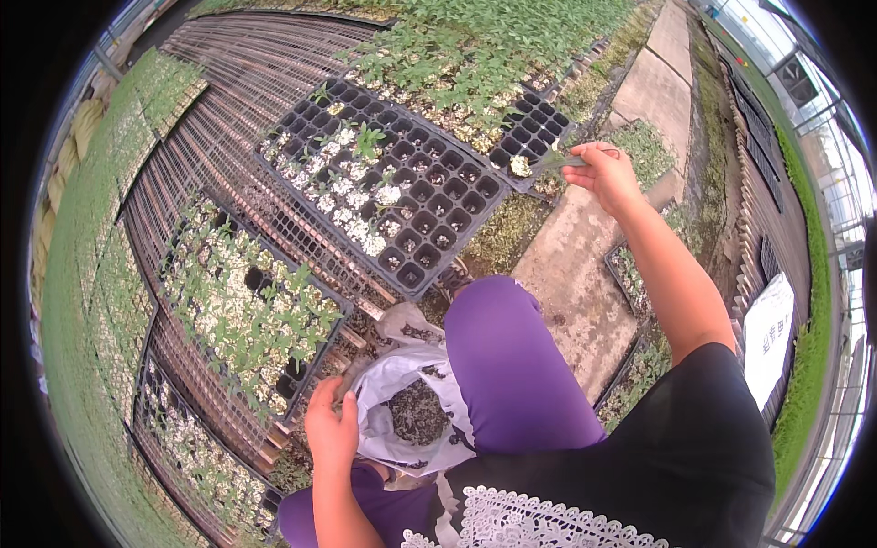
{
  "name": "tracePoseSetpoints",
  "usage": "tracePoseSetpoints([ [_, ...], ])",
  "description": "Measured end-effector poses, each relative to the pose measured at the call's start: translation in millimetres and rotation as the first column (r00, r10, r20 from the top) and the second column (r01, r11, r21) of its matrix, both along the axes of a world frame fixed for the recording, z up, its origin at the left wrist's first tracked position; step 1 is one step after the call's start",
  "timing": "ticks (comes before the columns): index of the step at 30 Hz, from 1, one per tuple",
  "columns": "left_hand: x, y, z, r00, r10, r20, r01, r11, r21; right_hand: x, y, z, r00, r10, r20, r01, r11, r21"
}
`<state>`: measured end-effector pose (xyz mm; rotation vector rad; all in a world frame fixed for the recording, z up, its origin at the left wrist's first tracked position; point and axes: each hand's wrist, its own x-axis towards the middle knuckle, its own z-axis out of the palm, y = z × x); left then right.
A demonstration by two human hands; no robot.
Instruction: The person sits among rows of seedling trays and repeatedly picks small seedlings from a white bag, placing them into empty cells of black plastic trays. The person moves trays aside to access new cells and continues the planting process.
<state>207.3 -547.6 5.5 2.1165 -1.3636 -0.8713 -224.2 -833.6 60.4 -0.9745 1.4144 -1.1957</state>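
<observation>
My right hand (603,175) holds metal tweezers (558,162) by their handle end. Near their tips is a seedling plug with pale growing medium (520,166), at the corner of a small-celled black tray (531,130). My left hand (331,419) is empty, fingers apart, beside the rim of a white plastic bag (380,370) with dark soil mix (418,412) inside. In front of me lies a black cell tray (438,264); some cells hold seedlings in white medium (346,185), and others hold little or nothing.
A seedling tray (253,322) stands at the left on the slatted bench (226,103). Dense green seedlings (479,48) grow at the top. A concrete path (582,274) runs along the right, with low weeds (503,229) beside it. A white sack (767,342) bearing writing lies at the far right.
</observation>
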Motion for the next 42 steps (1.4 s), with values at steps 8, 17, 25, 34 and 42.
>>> tracePoseSetpoints([
  [8, 6, -11, -17, 1.000, 0.024, -0.005, -0.024, 1.000, 0.002, 9, -103, -32, 0.964, -0.242, -0.109, 0.233, 0.968, -0.091],
  [17, 7, -20, -17, 0.998, 0.053, -0.026, -0.052, 0.998, 0.037, 23, -143, -43, 0.792, -0.106, -0.601, 0.138, 0.990, 0.006],
  [25, 4, -8, -8, 0.994, 0.062, -0.085, -0.059, 0.997, 0.040, -15, -47, 31, 0.971, -0.230, -0.069, 0.204, 0.943, -0.264],
  [34, 11, 38, 21, 0.914, 0.132, -0.383, -0.213, 0.960, -0.179, 140, 119, 75, 0.732, 0.382, 0.565, -0.183, 0.908, -0.377],
  [42, 122, 226, 20, 0.431, 0.798, -0.421, -0.864, 0.231, -0.447, 217, 182, 80, 0.635, 0.629, 0.447, -0.405, 0.765, -0.501],
])
